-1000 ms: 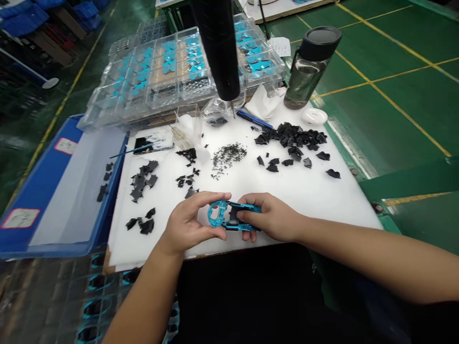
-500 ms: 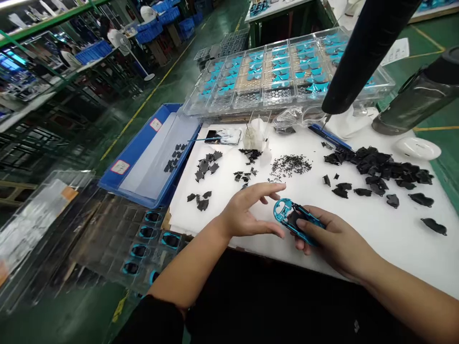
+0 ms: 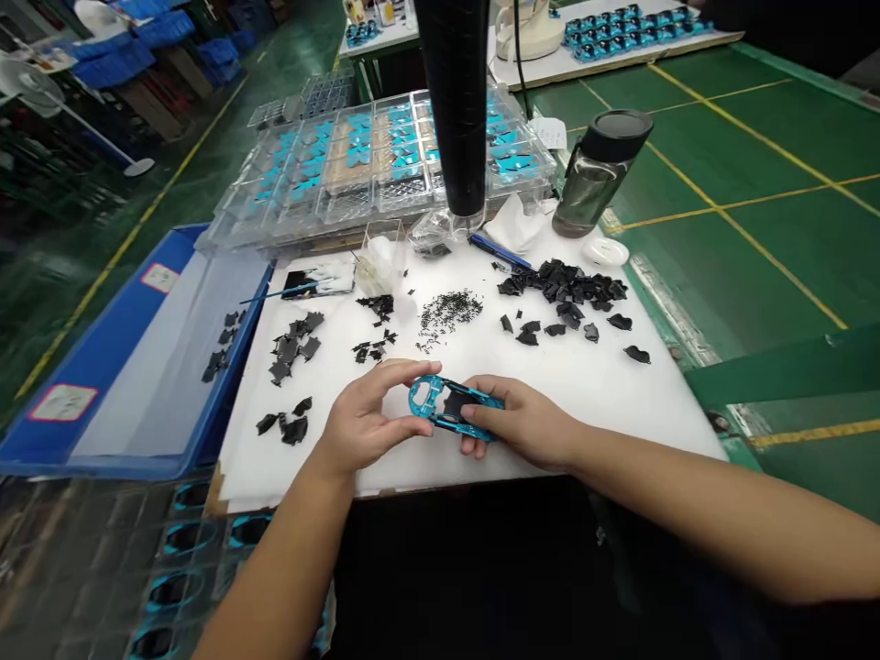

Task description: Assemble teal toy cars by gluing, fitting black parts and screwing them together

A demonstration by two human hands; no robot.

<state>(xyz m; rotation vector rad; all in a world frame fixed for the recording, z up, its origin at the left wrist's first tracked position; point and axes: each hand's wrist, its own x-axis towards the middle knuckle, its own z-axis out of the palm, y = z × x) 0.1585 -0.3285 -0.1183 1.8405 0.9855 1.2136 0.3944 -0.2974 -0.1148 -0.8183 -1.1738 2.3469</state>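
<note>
Both hands hold a shiny blue toy car body (image 3: 446,408) with a black insert, just above the white foam pad (image 3: 619,394). My left hand (image 3: 368,422) pinches its rounded front end between thumb and fingers. My right hand (image 3: 526,422) grips the rear end, fingers curled over it. Small black screws (image 3: 450,310) lie in a loose heap behind the car body. Flat black plastic parts sit in piles to the left (image 3: 292,344) and to the right (image 3: 564,284).
A black hanging screwdriver (image 3: 457,101) dangles over the pad's back edge. Clear trays of blue parts (image 3: 385,156) stand behind. A blue bin (image 3: 130,367) lies at the left, a dark bottle (image 3: 598,174) and white lid (image 3: 605,252) at the right. Clear trays with car bodies (image 3: 185,550) sit at lower left.
Half a second ago my left hand was open and off the car body; it now pinches the front end again. The view has swung back to face the pad squarely.
</note>
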